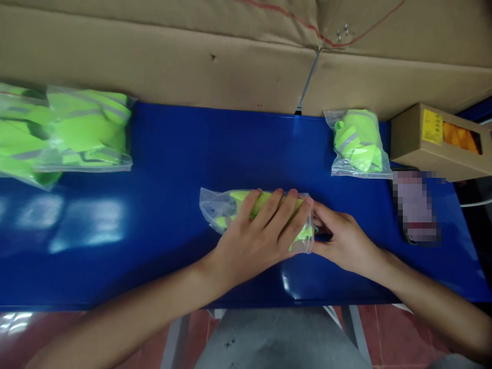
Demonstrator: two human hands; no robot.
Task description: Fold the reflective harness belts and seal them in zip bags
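A clear plastic bag [220, 205] with folded neon-yellow fabric and grey reflective strips inside lies on the blue table [215, 148], near its front edge. My left hand [261, 236] lies across the top of the bag, its fingers curled over the far side and gripping it. At the bag's right end, my right hand [342, 233] pinches the edge between thumb and fingers. The fingertips of the right hand are partly hidden by the bag. Much of the fabric is covered by my left hand.
Similar filled bags [90, 128] overlap at the back left. Another filled bag [359, 141] sits at the back right, beside a cardboard box [407, 133] with a yellow label. A phone-like object [417, 205], partly blurred out, lies nearer me. Brown padding [154, 61] lines the rear.
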